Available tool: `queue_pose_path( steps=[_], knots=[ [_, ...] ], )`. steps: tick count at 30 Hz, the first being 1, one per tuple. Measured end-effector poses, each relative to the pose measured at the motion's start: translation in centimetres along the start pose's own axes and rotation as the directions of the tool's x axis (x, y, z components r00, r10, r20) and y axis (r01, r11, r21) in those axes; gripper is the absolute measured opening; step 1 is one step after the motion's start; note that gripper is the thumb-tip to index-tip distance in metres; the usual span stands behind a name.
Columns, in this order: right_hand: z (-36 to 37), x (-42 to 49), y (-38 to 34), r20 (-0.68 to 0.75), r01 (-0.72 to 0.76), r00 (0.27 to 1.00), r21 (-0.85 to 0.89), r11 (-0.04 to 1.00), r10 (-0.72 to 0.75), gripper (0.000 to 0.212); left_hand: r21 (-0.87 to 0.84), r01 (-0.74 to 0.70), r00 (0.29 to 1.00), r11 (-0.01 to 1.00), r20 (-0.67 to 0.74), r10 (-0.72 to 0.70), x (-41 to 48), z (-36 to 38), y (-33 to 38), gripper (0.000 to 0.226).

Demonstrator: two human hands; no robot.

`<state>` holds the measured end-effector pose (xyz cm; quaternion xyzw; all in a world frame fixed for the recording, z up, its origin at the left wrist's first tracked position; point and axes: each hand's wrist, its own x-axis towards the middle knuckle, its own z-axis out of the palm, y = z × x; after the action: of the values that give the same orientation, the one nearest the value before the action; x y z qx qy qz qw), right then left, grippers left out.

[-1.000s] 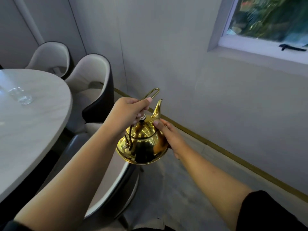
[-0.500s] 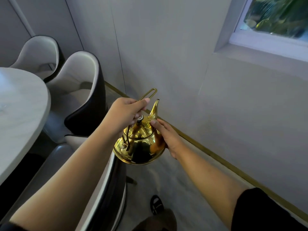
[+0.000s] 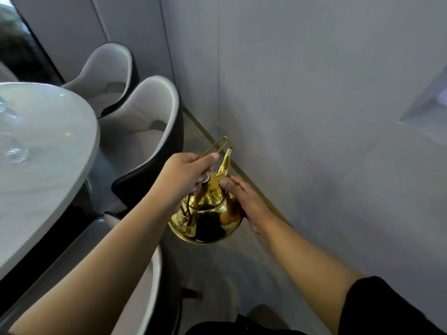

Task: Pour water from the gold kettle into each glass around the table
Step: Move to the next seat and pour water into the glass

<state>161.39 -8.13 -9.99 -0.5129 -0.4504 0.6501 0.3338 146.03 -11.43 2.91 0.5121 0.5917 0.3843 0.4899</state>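
The grey wall filled most of the view, behind and to the right of the gold kettle. A gold strip ran along the foot of this wall, passing just behind the kettle's spout. To the left of the kettle was the round white table, well apart from it, with its edge curving toward the person. Three chairs stood between the table and the wall: one pale chair with a dark back was up and to the left of the kettle, a second chair was beyond it, and a third chair was directly below the kettle, near the person.

The kettle was held in the air above the floor, not over the table, upright, with its spout pointing away from the person. The left hand was closed around the thin wire handle above the lid, thumb on top. The right hand lay against the right side of the kettle's body, the fingers spread and pressed on the metal.

On the table, far left of the kettle, a blurred glass stood near the frame edge.
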Motion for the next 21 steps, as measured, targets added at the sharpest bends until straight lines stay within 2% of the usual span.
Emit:
queue_pose_path(
  steps=[7,10,15,19,21],
  knots=[
    [-0.1,10.9,-3.5,0.219,0.007,0.976,-0.064,0.998,0.007,0.099,-0.050,0.045,0.979,0.998,-0.197,-0.054,7.8,-1.9,0.3,0.034],
    [0.2,15.5,-5.4,0.342,0.013,0.940,-0.070,0.997,0.011,0.085,-0.063,0.063,0.953,0.996,-0.294,-0.079,10.9,-2.8,0.5,0.033],
    [1.5,23.4,-8.9,0.502,0.015,0.864,-0.116,0.993,0.045,0.073,-0.154,0.102,0.857,0.983,-0.488,-0.166,16.2,-4.6,1.4,0.033],
    [3.6,29.1,-11.4,0.630,0.032,0.770,-0.192,0.981,0.098,0.051,-0.218,0.083,0.758,0.972,-0.620,-0.204,19.1,-6.1,1.8,0.033],
    [5.1,31.6,-12.0,0.684,0.045,0.719,-0.221,0.974,0.122,0.056,-0.246,0.083,0.709,0.966,-0.666,-0.230,20.3,-7.0,1.8,0.033]
  ],
)
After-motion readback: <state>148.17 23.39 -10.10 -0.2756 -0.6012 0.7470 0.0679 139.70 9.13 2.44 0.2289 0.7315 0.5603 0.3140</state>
